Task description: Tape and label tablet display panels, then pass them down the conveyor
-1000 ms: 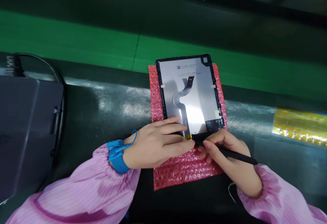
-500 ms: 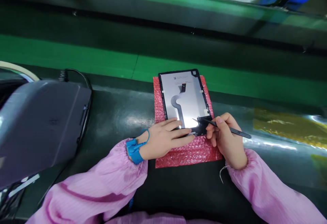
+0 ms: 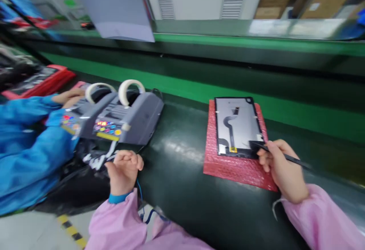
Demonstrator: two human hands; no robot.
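A tablet panel point(image 3: 238, 126), back side up with a flex cable on it, lies on a red bubble-wrap pad point(image 3: 234, 164) on the dark bench. My right hand point(image 3: 281, 170) grips a thin black stylus-like tool point(image 3: 285, 156) whose tip rests on the panel's near right corner. My left hand point(image 3: 124, 170) is far to the left, fingers curled together, just in front of a grey tape dispenser point(image 3: 119, 118) with two white tape rolls. I cannot make out whether the fingers pinch a piece of tape.
A co-worker in a blue sleeve point(image 3: 31, 143) works at the left beside the dispenser, a hand point(image 3: 68, 97) near its far side. Red trays point(image 3: 42, 80) lie behind. A green conveyor strip point(image 3: 199, 86) runs along the bench's far side.
My left hand left the panel and moved far left to the tape dispenser. The view swung left and up. My right hand keeps the tool on the panel's corner.
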